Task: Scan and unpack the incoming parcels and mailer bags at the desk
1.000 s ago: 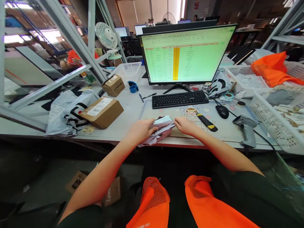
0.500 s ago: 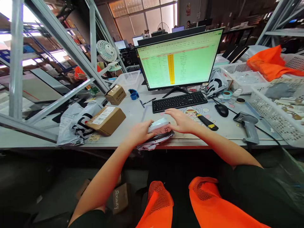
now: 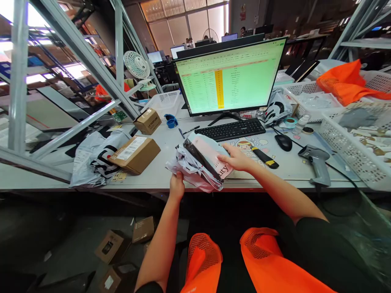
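At the desk's front edge my left hand [image 3: 177,186] is closed on the lower left of a crumpled white plastic mailing bag [image 3: 193,170]. Against that bag lies a flat pink and pale-blue packet [image 3: 206,147] with black lettering ending in "uty". My right hand [image 3: 236,158] grips the packet's right side, thumb over its face. A dark strip of plastic shows between packet and bag. Both items are tilted up together, their lower edge near the desk edge. Behind them sits the black keyboard [image 3: 232,129], partly covered by the packet.
A brown carton [image 3: 136,156], a smaller box [image 3: 148,122] and grey mailing bags [image 3: 88,156] stand left. Right of my hand lie a yellow-black box cutter [image 3: 265,158], a mouse [image 3: 283,142] and a grey barcode scanner [image 3: 316,160]. The monitor [image 3: 232,77] rises behind.
The packet and bag have been tipped up and fanned apart, showing more of their faces. My left hand has moved down to the bag's lower left; my right hand now grips the packet's right side.
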`<state>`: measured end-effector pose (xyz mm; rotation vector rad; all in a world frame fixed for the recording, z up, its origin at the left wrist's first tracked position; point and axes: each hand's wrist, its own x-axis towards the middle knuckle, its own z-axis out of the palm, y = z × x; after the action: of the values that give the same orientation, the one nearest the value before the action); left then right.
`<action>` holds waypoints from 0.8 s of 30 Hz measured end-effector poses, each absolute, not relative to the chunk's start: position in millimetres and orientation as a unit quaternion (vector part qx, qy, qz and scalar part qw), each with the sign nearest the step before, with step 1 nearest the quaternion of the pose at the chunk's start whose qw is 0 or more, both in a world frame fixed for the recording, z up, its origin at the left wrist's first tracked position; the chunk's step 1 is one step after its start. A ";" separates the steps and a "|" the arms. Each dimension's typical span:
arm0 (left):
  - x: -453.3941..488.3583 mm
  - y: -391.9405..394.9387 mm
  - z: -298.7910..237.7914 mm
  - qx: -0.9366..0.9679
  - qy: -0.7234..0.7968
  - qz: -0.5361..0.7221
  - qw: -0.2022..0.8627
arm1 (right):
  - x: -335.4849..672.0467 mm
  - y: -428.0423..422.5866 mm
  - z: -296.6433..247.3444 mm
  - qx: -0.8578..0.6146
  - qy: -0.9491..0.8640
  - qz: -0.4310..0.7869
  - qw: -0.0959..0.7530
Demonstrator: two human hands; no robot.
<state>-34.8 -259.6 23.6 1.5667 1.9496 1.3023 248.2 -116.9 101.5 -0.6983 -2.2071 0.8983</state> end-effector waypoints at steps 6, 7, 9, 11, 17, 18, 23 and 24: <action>-19.8 -240.9 40.0 0.550 0.706 0.442 0.060 | 279.3 -133.1 60.7 -0.353 -0.696 0.479 0.403; -18.7 -240.7 40.7 0.560 0.702 0.436 0.055 | 286.2 -134.5 56.5 -0.360 -0.678 0.497 0.404; -16.9 -242.3 39.7 0.577 0.697 0.425 0.044 | 298.5 -138.3 51.2 -0.371 -0.646 0.526 0.410; -15.7 -246.2 36.1 0.590 0.692 0.415 0.039 | 307.4 -143.8 48.7 -0.377 -0.612 0.549 0.427; -19.0 -254.4 27.7 0.602 0.679 0.409 0.095 | 320.8 -156.1 40.3 -0.388 -0.628 0.510 0.441; -20.6 -252.4 31.0 0.599 0.675 0.416 0.111 | 322.0 -156.7 38.9 -0.387 -0.651 0.486 0.436; -15.8 -233.5 76.8 0.600 0.633 0.453 0.181 | 316.5 -156.4 51.0 -0.354 -0.733 0.422 0.398; -10.6 -230.2 88.5 0.605 0.640 0.447 0.157 | 313.3 -155.7 58.3 -0.340 -0.740 0.428 0.391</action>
<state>-10.6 -230.2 88.5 1.7318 1.8300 1.2786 313.3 -155.7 58.3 -0.8641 -1.8812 1.0871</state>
